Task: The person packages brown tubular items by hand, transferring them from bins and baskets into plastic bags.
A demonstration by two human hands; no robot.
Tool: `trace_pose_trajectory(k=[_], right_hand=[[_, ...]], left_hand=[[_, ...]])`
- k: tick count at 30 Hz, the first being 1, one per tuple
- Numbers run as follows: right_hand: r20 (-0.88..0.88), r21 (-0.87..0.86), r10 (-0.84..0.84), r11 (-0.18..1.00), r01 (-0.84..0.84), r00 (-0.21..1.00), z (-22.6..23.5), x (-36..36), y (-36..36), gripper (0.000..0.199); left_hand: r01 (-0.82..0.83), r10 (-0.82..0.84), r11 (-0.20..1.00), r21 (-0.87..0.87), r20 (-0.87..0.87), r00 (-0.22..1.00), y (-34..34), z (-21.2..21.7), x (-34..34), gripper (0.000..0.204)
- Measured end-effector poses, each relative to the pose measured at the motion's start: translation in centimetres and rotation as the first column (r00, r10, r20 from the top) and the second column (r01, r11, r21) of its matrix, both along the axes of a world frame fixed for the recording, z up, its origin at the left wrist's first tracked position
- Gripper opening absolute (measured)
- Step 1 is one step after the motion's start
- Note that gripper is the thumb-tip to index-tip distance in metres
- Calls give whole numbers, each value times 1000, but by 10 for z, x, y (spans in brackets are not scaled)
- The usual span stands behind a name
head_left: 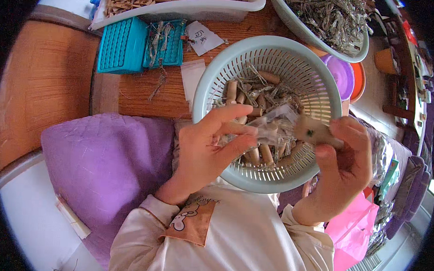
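My left hand (209, 145) pinches a clear plastic strip or small bag (269, 130) between thumb and fingers. The plastic stretches across toward a short brown cardboard tube (312, 131). My right hand (345, 161) grips that tube, which lies sideways and shows a small dark mark. Whether the plastic goes into the tube or only touches it, I cannot tell. Beneath both hands sits a round grey-green slotted basket (207, 82). Inside it are several similar cardboard tubes (266, 155) among bundles of thin, shiny wire-like strands (285, 96).
Behind the basket, a wooden table (132, 96) bears teal trays (122, 46), a paper slip (203, 38) and a white bin (221, 14) of brown pieces. Another basket (361, 54) of strands stands back right. A purple cushion (106, 155) is left, a pink bag (352, 231) right.
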State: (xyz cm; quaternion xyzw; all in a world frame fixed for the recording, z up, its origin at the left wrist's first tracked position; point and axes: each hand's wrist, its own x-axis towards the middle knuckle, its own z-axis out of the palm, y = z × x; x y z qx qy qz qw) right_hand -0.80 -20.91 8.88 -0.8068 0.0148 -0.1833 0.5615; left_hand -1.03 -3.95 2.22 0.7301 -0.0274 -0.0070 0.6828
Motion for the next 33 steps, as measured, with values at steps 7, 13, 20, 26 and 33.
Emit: trace_pose_trajectory(k=[7, 13, 20, 26, 33], right_hand=[[-221, -41, 115, 991, -127, 969, -1, 8, 3, 20], [-364, -224, 198, 930, -292, 910, 6, 13, 6, 21], [-198, -215, 367, 888, -406, 909, -2, 21, 3, 18], [-169, -268, 473, 822, -502, 865, -12, 19, 3, 23], [-100, -499, 535, 702, -508, 839, -13, 25, -5, 39]], left_hand=[[142, -144, 990, -21, -117, 983, 0, 11, -1, 42], [212, -214, 976, -59, -37, 976, -4, 1, 3, 41], [278, -259, 956, 97, -172, 950, -2, 20, 9, 42], [280, -294, 955, -94, -209, 933, -7, 13, 8, 40], [142, -261, 892, -428, -232, 937, -9, 6, 15, 37]])
